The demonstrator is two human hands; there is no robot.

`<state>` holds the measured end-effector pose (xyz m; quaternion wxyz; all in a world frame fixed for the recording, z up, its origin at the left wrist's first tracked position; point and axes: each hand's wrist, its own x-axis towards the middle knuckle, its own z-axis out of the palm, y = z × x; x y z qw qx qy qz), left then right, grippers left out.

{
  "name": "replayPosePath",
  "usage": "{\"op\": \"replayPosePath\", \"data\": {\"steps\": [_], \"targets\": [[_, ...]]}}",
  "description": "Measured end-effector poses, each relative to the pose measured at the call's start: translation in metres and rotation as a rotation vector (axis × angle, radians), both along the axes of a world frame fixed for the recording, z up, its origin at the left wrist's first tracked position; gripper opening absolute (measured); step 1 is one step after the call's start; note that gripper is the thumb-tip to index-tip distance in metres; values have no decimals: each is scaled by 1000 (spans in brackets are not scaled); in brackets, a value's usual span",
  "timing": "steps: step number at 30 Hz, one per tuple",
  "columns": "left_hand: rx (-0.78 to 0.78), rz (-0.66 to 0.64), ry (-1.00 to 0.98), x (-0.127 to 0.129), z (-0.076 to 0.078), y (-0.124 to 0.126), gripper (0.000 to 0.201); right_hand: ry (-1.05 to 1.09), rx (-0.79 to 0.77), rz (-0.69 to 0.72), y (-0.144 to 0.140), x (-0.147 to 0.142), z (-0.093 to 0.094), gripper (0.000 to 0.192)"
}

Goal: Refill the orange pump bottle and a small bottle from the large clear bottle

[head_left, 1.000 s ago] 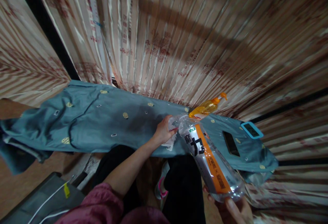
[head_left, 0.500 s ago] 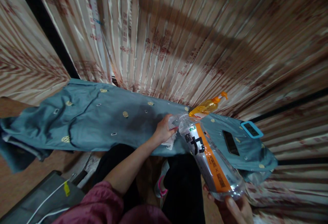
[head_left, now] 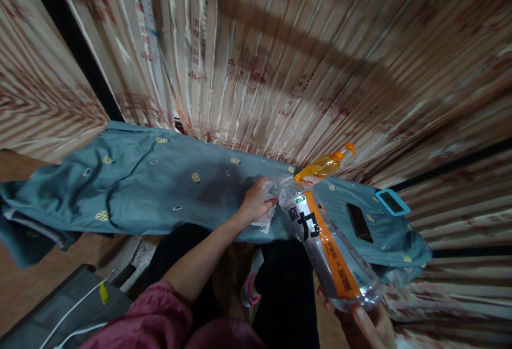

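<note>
"Far left, what have we got?"
"Teal patterned cloth (head_left: 152, 200), spread wide! Then the left hand (head_left: 254, 203), closed round a small clear plastic piece (head_left: 272, 189), with white tissue (head_left: 264, 223) just below."
"Next along?"
"Orange pump bottle (head_left: 320, 168) behind; in front, the big clear bottle (head_left: 332, 250), slanting, upper end beside that plastic piece. Touching? Can't tell from here!"
"And its base?"
"Down at lower right, and the right hand (head_left: 366, 326) has it, fingers and thumb gripping the bottom!"
"Rounding off the right side?"
"Dark phone (head_left: 360, 223) on the cloth, then a blue-framed device (head_left: 392, 202)!"
</note>
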<state>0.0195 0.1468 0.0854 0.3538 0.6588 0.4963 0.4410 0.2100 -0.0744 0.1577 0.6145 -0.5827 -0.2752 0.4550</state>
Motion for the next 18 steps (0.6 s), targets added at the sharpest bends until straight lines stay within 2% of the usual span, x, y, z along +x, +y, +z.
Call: {"op": "replayPosePath", "data": {"steps": [8,15,18], "targets": [[-13,-8,0,0,3,0,56,13,11,25,1,-4,4,59],[-13,4,-8,0,1,0,58,9,-5,2,1,2,-5,77],[-9,6,-4,-1,1,0,58,-27,-1,0,0,2,-10,77]]}}
